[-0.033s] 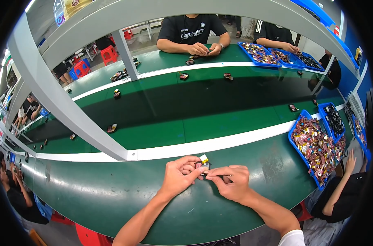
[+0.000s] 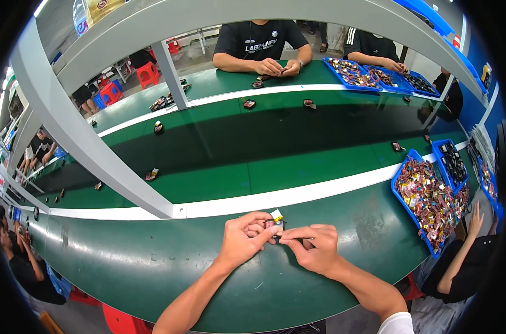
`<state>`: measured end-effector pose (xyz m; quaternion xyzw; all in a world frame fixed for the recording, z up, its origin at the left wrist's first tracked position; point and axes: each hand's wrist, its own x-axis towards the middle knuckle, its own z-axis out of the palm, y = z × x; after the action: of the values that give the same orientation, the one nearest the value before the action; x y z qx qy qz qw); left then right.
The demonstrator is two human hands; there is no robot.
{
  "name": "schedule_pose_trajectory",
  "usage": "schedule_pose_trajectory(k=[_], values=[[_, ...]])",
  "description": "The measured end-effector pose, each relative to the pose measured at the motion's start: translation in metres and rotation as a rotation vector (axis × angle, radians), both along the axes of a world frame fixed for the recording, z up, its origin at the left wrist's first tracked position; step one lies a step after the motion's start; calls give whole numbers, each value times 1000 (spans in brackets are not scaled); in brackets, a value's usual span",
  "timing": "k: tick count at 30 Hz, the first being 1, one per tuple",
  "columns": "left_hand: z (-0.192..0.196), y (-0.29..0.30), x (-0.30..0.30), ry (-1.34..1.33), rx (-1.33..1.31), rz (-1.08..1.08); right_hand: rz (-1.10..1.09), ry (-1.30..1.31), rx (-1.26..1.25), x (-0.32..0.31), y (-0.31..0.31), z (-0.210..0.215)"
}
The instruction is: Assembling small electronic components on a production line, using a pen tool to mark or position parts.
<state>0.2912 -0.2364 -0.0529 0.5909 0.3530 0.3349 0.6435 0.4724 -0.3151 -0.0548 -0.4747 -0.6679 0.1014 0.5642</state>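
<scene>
Over the green bench [image 2: 180,284], my left hand [image 2: 243,238] grips a small black electronic casing [image 2: 272,224] between thumb and fingers. Reddish board parts show inside it, and a yellow-and-white tab [image 2: 277,215] sticks up from its top edge. My right hand [image 2: 314,245] meets it from the other side, thumb and forefinger pinched together at the casing's lower right edge. A thin dark bit shows between the right fingers; what it belongs to is hidden.
On the right, a blue tray [image 2: 396,189] holds a heap of small boards, beside another blue tray [image 2: 443,146] of black casings. A green conveyor belt [image 2: 319,175] beyond carries scattered casings. A grey post [image 2: 91,128] rises at left. Co-workers sit across and at both sides.
</scene>
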Motion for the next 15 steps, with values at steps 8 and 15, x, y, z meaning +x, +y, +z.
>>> schedule_pose_trajectory(k=[8,15], values=[[1,-1,2,17,27,32,-17,-39,42,-1,1,0],[-2,3,-4,-99,-37,21,-14,-33,43,-2,-2,0]])
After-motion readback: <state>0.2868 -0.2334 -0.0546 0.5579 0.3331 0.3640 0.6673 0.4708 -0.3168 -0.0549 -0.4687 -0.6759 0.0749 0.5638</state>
